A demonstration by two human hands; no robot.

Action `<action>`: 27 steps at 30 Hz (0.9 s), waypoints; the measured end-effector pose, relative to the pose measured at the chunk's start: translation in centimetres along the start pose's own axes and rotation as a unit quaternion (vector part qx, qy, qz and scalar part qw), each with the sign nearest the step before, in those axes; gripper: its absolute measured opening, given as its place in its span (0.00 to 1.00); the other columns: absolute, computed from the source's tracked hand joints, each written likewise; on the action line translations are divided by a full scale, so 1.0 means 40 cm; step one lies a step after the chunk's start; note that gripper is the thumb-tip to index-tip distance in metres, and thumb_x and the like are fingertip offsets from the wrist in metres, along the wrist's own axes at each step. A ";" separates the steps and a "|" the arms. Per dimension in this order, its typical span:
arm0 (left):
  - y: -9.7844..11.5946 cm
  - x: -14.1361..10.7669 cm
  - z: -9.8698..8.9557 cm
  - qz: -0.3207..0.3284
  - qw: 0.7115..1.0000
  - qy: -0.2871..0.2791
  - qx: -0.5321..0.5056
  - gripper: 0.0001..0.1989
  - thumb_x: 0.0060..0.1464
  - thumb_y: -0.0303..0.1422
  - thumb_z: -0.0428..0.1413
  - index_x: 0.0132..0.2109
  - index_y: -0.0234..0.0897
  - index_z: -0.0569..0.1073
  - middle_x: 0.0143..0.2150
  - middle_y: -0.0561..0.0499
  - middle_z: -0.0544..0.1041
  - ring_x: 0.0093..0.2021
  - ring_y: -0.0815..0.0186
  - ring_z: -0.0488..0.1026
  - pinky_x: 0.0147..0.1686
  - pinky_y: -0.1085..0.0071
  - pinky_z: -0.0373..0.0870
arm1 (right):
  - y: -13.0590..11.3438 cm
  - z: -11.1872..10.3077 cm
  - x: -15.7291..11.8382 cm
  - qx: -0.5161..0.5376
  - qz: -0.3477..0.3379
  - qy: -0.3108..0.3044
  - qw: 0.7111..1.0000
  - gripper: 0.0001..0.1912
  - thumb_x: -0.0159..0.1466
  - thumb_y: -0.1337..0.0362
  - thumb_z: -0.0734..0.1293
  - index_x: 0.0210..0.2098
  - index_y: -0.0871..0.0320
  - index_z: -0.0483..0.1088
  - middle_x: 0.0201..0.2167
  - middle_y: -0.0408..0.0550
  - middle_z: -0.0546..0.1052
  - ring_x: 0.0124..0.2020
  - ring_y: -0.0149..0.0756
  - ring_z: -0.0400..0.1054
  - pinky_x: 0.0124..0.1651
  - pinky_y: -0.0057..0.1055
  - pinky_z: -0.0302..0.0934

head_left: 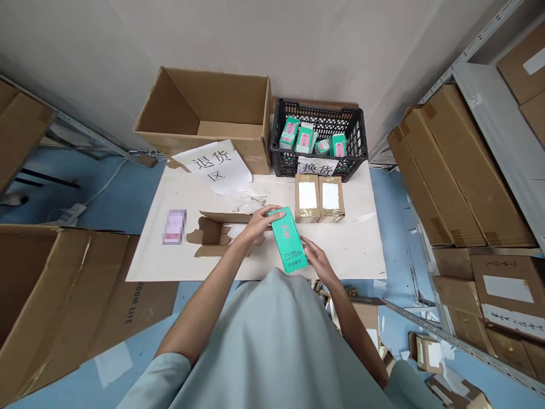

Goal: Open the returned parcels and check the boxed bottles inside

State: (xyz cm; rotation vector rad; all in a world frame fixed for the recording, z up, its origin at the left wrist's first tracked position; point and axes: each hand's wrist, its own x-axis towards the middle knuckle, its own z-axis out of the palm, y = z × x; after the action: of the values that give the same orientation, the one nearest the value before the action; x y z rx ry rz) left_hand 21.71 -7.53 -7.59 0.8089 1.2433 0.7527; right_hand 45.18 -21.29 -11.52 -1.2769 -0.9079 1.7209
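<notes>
A green product box (288, 241) with pink and dark print is held between my two hands, above the front edge of the white table. My left hand (260, 220) grips its upper left end, the thumb lying across the top. Against its lower right edge my right hand (317, 258) closes with the fingers. Just left of the green box lies an opened small cardboard carton (210, 233) with torn flaps. Beyond it, two sealed brown parcels (307, 199) with white labels stand side by side.
A large open cardboard box (204, 139) stands at the back left, with a handwritten paper sheet (219, 167) on its front. A black plastic crate (318, 156) holds several green boxes. A blurred pink item (174, 227) lies left. Shelves with cartons (464, 170) flank the right.
</notes>
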 end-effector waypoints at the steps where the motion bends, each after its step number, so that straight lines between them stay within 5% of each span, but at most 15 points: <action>1: 0.006 0.005 0.002 0.002 1.000 0.007 0.018 0.36 0.37 0.54 0.78 0.49 0.40 0.83 0.42 0.48 0.84 0.40 0.57 0.81 0.39 0.66 0.76 | 0.001 -0.008 -0.006 -0.019 -0.003 0.006 1.000 0.42 0.65 0.33 0.75 0.70 0.49 0.75 0.64 0.53 0.82 0.58 0.50 0.80 0.54 0.43 0.78; 6: 0.032 0.029 0.027 0.024 0.996 0.000 0.090 0.36 0.42 0.58 0.75 0.50 0.38 0.83 0.49 0.43 0.85 0.45 0.54 0.82 0.40 0.64 0.77 | -0.002 0.001 -0.024 -0.050 -0.025 -0.002 0.998 0.39 0.65 0.37 0.76 0.70 0.45 0.76 0.55 0.49 0.86 0.49 0.52 0.83 0.46 0.49 0.81; 10: 0.047 0.076 0.067 0.060 0.990 0.059 0.109 0.43 0.47 0.57 0.74 0.63 0.38 0.76 0.63 0.36 0.80 0.60 0.48 0.80 0.55 0.58 0.79 | -0.041 0.018 0.016 -0.015 -0.068 0.029 0.997 0.38 0.60 0.38 0.80 0.67 0.40 0.79 0.52 0.47 0.87 0.56 0.60 0.81 0.46 0.57 0.83; 15: 0.091 0.134 0.160 0.204 0.976 -0.019 0.080 0.44 0.59 0.58 0.66 0.74 0.40 0.67 0.71 0.37 0.76 0.71 0.49 0.74 0.71 0.51 0.70 | -0.157 -0.001 0.182 0.008 -0.136 0.096 0.986 0.40 0.64 0.37 0.77 0.68 0.51 0.79 0.57 0.53 0.85 0.63 0.59 0.77 0.59 0.61 0.79; 20: 0.175 0.142 0.221 0.287 0.951 -0.048 0.108 0.36 0.66 0.52 0.61 0.75 0.44 0.69 0.79 0.41 0.68 0.83 0.50 0.56 0.81 0.49 0.52 | -0.351 -0.022 0.399 -0.001 -0.231 0.204 0.951 0.41 0.69 0.34 0.70 0.70 0.56 0.76 0.65 0.55 0.81 0.68 0.55 0.74 0.69 0.55 0.73; 24: 0.213 0.118 0.172 0.299 0.943 -0.066 0.126 0.28 0.68 0.46 0.59 0.71 0.46 0.76 0.75 0.42 0.73 0.80 0.50 0.62 0.80 0.48 0.55 | -0.430 -0.029 0.500 -0.027 -0.279 0.251 0.927 0.44 0.71 0.36 0.66 0.73 0.61 0.70 0.70 0.60 0.76 0.72 0.52 0.71 0.72 0.54 0.68; 27: 0.196 0.113 0.048 0.276 0.949 -0.049 0.144 0.23 0.66 0.44 0.61 0.64 0.44 0.81 0.71 0.43 0.77 0.76 0.49 0.69 0.79 0.48 0.59 | -0.384 -0.009 0.525 -0.036 -0.252 0.226 0.940 0.40 0.69 0.39 0.69 0.69 0.60 0.74 0.69 0.60 0.77 0.69 0.51 0.74 0.72 0.51 0.69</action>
State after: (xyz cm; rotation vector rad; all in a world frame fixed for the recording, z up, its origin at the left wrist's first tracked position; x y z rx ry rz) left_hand 23.94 0.15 -2.91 1.4541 1.0547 0.9727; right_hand 44.47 4.22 -6.40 -1.2749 -0.9226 0.9525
